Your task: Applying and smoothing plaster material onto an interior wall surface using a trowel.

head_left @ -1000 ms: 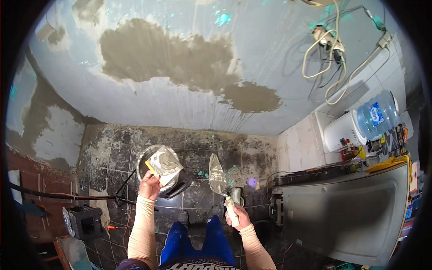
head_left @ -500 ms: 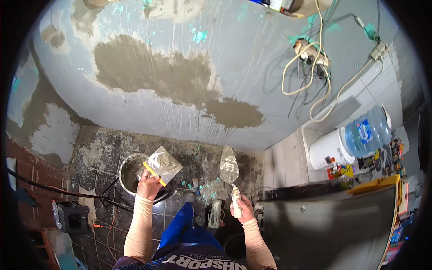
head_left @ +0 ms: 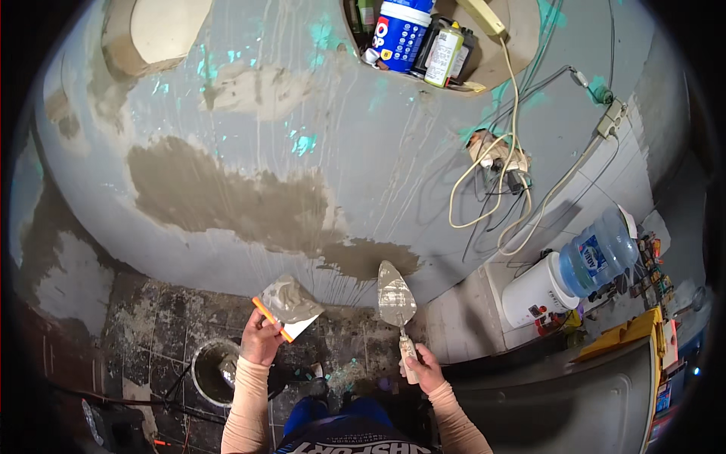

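Note:
In my left hand [head_left: 261, 342] is a wide flat scraper [head_left: 289, 304] with an orange edge grip, my fingers closed on that edge. Wet grey mortar covers much of its blade, and one white corner shows bare. My right hand [head_left: 426, 368] grips the pale handle of a pointed trowel [head_left: 396, 293], whose mortar-smeared blade points up toward the wall. The two tools are apart. Below my left hand stands a bucket [head_left: 194, 371] with grey mix inside. Ahead, the grey wall [head_left: 378, 159] carries a large darker mortar patch [head_left: 227, 200] and a smaller joined one.
A wall niche holds a blue-and-white tub [head_left: 401, 36] and bottles. Looped cables [head_left: 503, 174] hang from an opened wall box. At right stand a white dispenser [head_left: 535, 293] with a blue water jug [head_left: 597, 253] and a dark grey basin-like surface [head_left: 560, 408]. The tiled floor [head_left: 151, 333] is stained.
The view has tilted up, so more of the wall and the niche show. Both hands still hold their tools, and the scraper is now farther from the bucket, closer to the wall.

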A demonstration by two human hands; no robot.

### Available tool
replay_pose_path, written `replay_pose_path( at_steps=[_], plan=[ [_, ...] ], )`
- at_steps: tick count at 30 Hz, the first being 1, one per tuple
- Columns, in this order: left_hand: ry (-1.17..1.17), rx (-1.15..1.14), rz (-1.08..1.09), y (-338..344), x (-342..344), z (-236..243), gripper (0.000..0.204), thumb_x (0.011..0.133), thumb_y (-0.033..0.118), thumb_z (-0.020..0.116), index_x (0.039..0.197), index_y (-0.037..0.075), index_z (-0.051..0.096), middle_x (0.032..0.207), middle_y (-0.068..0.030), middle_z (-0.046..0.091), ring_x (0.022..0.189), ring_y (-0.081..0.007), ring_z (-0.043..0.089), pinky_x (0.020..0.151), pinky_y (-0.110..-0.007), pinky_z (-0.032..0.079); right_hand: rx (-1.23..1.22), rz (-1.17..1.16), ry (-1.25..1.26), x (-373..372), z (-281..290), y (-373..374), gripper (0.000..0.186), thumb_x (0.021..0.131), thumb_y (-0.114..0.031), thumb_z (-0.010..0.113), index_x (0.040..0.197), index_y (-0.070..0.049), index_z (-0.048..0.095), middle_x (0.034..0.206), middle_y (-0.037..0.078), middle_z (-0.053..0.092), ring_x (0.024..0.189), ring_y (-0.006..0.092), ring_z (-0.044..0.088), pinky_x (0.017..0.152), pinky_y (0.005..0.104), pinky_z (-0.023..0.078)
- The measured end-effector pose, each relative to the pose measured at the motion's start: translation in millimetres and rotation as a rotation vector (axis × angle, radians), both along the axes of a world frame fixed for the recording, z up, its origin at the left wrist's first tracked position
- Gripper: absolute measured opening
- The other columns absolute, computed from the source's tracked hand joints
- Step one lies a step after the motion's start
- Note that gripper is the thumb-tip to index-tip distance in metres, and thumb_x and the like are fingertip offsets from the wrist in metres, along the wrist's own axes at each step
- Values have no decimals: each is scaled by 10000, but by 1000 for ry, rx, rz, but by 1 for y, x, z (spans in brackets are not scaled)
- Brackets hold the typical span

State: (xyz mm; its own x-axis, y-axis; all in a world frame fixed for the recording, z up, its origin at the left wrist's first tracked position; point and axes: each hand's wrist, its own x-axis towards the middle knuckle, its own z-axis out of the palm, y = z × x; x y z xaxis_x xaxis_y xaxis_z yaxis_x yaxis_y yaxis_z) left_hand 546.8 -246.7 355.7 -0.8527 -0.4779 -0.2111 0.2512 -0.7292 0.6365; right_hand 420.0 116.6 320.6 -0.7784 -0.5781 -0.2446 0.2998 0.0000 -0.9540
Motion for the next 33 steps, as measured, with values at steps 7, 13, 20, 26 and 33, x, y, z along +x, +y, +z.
replay_pose_path(
  at_steps=[7, 13, 20, 26, 33],
  plan=[
    [152, -17, -77, -4, -99, 45, 362, 806, -85, 548, 1111, 108, 528, 914, -32, 591, 867, -180, 605, 740, -377, 541, 290, -218, 529, -49, 71, -27, 291, 854, -165, 658, 1075, -4, 558, 736, 14, 588, 582, 73, 546, 525, 240, 459],
    [288, 41, -75, 16, -170, 84, 346, 818, -95, 554, 1085, 124, 536, 873, -16, 594, 818, -162, 606, 731, -343, 550, 412, -302, 887, -111, 140, -33, 334, 804, -182, 688, 1059, 16, 604, 786, 125, 649, 694, 189, 621, 649, 309, 493],
    [350, -30, -25, 43, -237, 141, 337, 830, -74, 567, 1093, 129, 513, 936, -20, 603, 867, -158, 602, 750, -328, 546, 418, -277, 1425, -180, 233, -43, 375, 764, -150, 716, 1066, 38, 599, 885, 195, 653, 774, 353, 642, 696, 364, 506],
    [413, -77, 131, 75, -299, 182, 376, 832, -77, 563, 1134, 126, 472, 1017, -40, 581, 917, -167, 593, 805, -348, 543, 401, -220, 1547, -242, 286, -33, 394, 758, -151, 718, 1092, 22, 600, 841, 189, 642, 721, 347, 627, 635, 370, 502],
    [461, -105, 277, 106, -346, 222, 408, 831, -78, 564, 1167, 128, 458, 1024, -40, 553, 966, -177, 567, 886, -401, 509, 490, -131, 1733, -287, 325, -23, 444, 728, -125, 725, 1134, 5, 601, 809, 170, 634, 683, 327, 605, 629, 369, 495]
  ],
)
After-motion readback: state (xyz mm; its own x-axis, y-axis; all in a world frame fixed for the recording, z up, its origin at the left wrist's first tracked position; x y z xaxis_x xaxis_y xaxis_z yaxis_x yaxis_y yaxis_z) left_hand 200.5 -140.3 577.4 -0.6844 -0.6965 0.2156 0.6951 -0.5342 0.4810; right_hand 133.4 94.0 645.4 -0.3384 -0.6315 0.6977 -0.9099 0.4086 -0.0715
